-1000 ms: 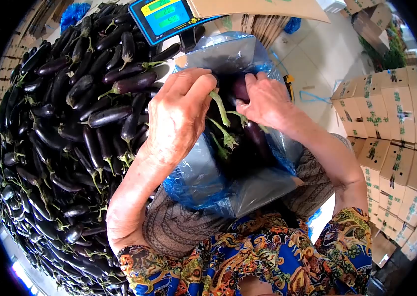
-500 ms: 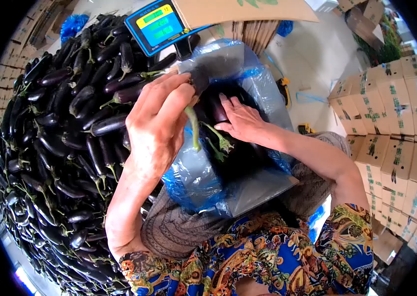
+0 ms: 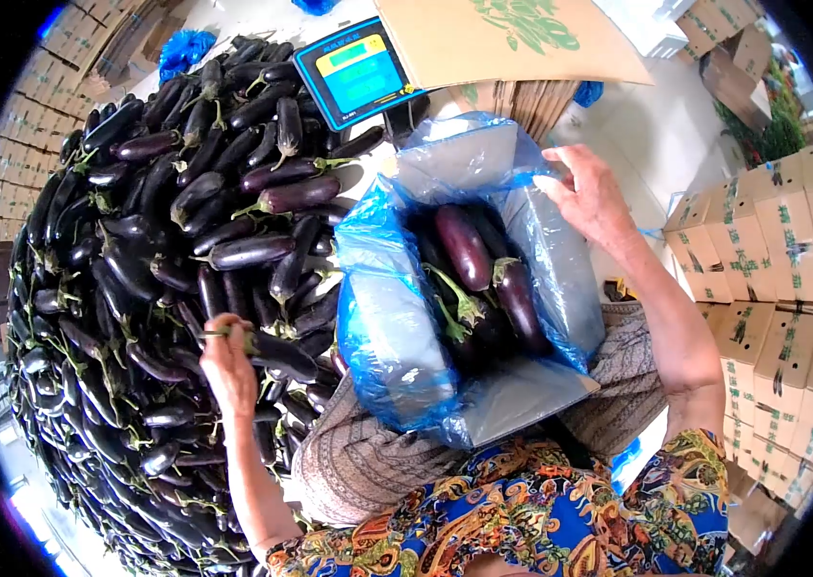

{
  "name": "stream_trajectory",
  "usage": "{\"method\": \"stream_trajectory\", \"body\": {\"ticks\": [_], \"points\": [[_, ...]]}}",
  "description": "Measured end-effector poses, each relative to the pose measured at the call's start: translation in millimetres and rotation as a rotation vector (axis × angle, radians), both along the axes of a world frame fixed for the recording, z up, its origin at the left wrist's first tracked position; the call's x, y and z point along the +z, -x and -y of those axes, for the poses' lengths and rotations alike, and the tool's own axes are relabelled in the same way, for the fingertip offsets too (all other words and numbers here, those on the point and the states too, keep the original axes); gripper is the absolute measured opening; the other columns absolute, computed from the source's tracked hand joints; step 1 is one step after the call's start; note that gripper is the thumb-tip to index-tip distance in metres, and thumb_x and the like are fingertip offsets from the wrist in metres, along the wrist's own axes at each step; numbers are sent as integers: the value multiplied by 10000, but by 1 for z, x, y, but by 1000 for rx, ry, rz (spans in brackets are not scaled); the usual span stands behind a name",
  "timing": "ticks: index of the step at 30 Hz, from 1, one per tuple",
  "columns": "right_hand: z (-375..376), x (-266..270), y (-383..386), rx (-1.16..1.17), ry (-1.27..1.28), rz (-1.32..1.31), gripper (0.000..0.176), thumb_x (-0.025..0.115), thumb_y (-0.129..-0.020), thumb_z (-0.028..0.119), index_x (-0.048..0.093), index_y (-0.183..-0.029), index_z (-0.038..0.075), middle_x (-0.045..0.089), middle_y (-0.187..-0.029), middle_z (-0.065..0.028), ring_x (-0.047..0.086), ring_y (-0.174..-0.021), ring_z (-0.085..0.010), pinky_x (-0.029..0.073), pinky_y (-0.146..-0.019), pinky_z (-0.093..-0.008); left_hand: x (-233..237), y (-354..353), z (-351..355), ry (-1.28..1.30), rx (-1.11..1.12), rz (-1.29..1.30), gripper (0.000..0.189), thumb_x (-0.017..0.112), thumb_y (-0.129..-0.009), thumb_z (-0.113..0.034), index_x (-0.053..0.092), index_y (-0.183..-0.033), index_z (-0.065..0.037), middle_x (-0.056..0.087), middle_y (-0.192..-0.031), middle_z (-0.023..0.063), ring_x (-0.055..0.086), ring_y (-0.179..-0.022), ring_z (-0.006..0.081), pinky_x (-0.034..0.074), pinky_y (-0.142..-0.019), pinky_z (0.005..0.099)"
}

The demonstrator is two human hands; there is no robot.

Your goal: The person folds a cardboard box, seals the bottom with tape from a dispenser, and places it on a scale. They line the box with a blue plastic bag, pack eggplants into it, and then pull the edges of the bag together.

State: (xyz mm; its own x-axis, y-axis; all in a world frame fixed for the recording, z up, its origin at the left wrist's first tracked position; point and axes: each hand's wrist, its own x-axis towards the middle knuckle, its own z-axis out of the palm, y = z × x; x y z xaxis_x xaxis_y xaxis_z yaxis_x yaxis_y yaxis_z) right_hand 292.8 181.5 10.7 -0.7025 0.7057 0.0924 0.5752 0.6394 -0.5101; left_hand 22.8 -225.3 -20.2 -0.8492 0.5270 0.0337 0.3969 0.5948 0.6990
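Note:
My left hand (image 3: 229,363) is closed on the stem end of a dark eggplant (image 3: 283,357), over the big heap of eggplants (image 3: 127,255) on the left. My right hand (image 3: 591,192) is at the upper right edge of an open box (image 3: 392,337) lined with blue plastic film, its fingers closed at the film. Inside the box lie several eggplants, among them a purple one (image 3: 462,247) and another (image 3: 519,306) with its stem end up. Green stems show beside them.
A scale display (image 3: 356,72) stands behind the box, beside a cardboard flap (image 3: 522,38) with a green print. Stacked cartons (image 3: 762,231) rise on the right. Blue plastic film (image 3: 185,50) lies at the back left.
My left hand has moved from above the box down and left to the heap. My right hand has come out of the box to its upper right edge. The eggplants inside are now visible.

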Motion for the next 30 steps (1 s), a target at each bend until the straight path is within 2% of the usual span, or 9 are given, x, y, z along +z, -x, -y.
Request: {"method": "stream_trajectory", "body": {"ticks": [2,4,11,13,16,22,23,26,30], "points": [[-3,-1,2,-8,4,56,409,708,-810,253,613,-1121,6,615,-1057,-180,636,-913,-326,506,-805,-411,-60,4,32,244,-36,-68,118,520,-978,-178,570,-1037,-89,648,-746,66,549,-585,139,441,-525,276],[-6,-1,4,-24,34,138,467,712,-807,261,584,-1177,5,602,-1093,-183,626,-950,-338,503,-832,-415,-105,-3,53,402,-60,5,119,566,-913,-160,544,-978,-63,627,-752,231,632,-664,389,496,-582,462],[-29,-9,13,-6,189,232,775,762,-738,313,433,-1361,-8,529,-1260,-201,604,-1025,-316,492,-904,-389,-202,-14,130,716,70,-39,276,559,-926,-292,492,-1038,-49,659,-813,234,637,-748,456,504,-630,528],[-33,-3,17,29,274,266,817,749,-775,288,359,-1430,-5,466,-1364,-178,619,-959,-250,512,-864,-354,-180,-15,122,820,92,-108,291,596,-907,-306,525,-1011,-44,661,-903,229,635,-796,450,506,-685,529],[-39,-8,22,44,432,119,796,779,-710,269,436,-1368,-18,602,-1133,-189,610,-985,-257,514,-796,-348,-137,-2,83,436,-6,-265,321,600,-901,-209,562,-1152,-14,648,-971,234,633,-869,408,512,-743,468],[-63,-28,38,52,833,60,467,719,-803,187,588,-1224,32,589,-849,-2,490,-715,-73,383,-551,-226,-20,-5,-88,-187,-202,418,555,675,-875,-252,487,-1332,-2,625,-1208,171,621,-1047,263,487,-884,359],[-61,-18,40,140,826,31,229,701,-821,163,667,-1013,43,565,-746,25,473,-659,-65,374,-543,-221,-21,-7,-110,-202,-290,348,606,698,-857,-278,475,-1346,1,615,-1219,184,609,-1070,287,478,-903,371],[-63,-13,46,96,782,42,144,693,-830,159,678,-923,50,546,-699,39,455,-609,-57,360,-530,-216,-28,-5,-171,-144,-586,-65,738,749,-802,-377,454,-1357,10,583,-1245,225,568,-1132,361,447,-950,418],[-53,-4,41,104,566,-187,170,677,-848,226,682,-889,61,553,-692,44,475,-626,-58,378,-550,-207,-49,14,-221,91,-662,-16,458,749,-787,-309,640,-1045,54,644,-811,245,617,-721,396,520,-716,366]]}}
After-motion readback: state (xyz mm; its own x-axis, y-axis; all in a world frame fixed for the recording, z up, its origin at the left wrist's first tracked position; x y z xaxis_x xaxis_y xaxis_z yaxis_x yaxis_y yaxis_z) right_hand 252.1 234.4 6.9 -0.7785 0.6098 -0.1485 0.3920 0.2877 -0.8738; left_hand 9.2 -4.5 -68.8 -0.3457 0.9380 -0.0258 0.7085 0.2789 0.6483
